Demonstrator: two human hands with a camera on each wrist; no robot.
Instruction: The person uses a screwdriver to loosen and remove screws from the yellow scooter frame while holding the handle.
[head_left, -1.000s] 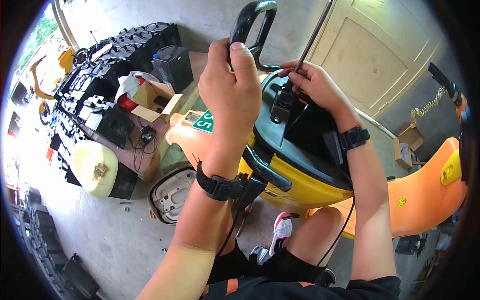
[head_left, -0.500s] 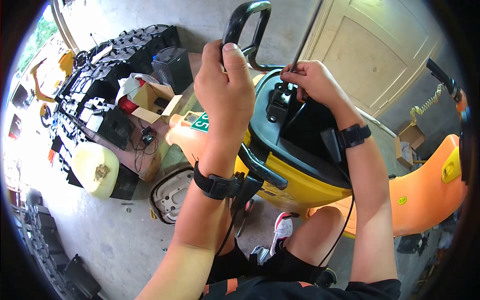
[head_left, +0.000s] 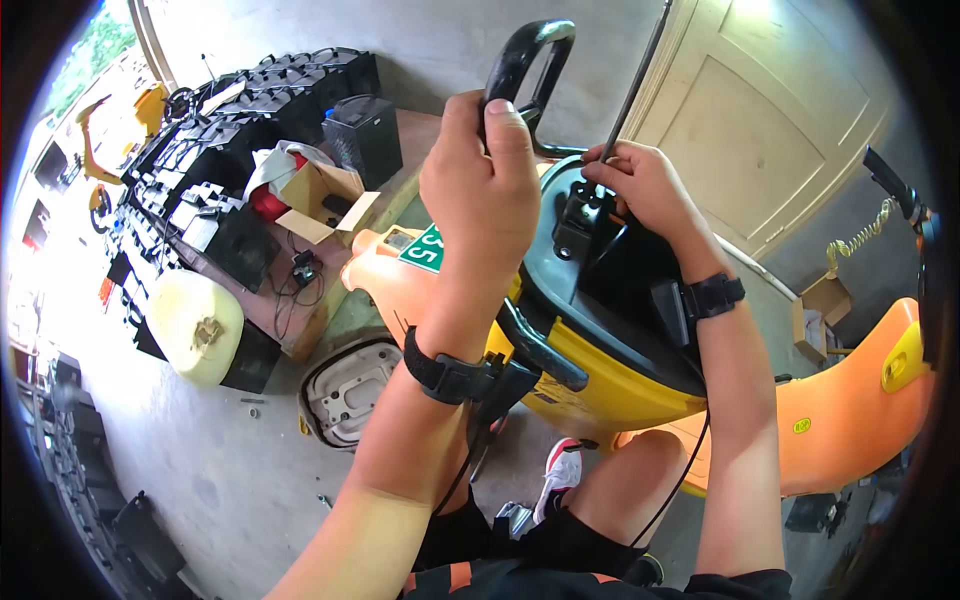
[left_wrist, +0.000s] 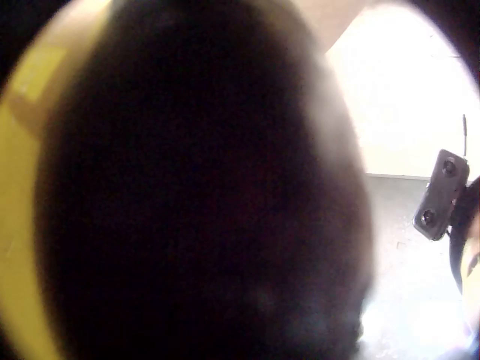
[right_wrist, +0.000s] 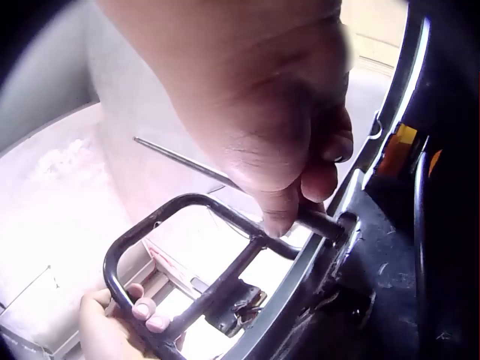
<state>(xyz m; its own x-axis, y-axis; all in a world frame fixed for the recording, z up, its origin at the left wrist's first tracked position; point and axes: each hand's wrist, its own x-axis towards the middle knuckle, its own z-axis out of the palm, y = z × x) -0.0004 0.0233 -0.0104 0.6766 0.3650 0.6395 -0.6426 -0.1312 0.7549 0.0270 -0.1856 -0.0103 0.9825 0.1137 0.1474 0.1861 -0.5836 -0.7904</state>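
My left hand (head_left: 480, 205) is curled round a glossy black bent-tube metal handle (head_left: 510, 66); my right hand (head_left: 652, 188) pinches a long, thin, dark metal rod (head_left: 637, 80) near its lower end. The rod is already at the small black metal bracket (head_left: 574, 228) on the blue-grey rim (head_left: 552, 275) of the yellow plastic body (head_left: 610, 397). I judge the work there unfinished, though I can't tell whether anything is fastened. The rod looks straight and slanted, the handle smooth.
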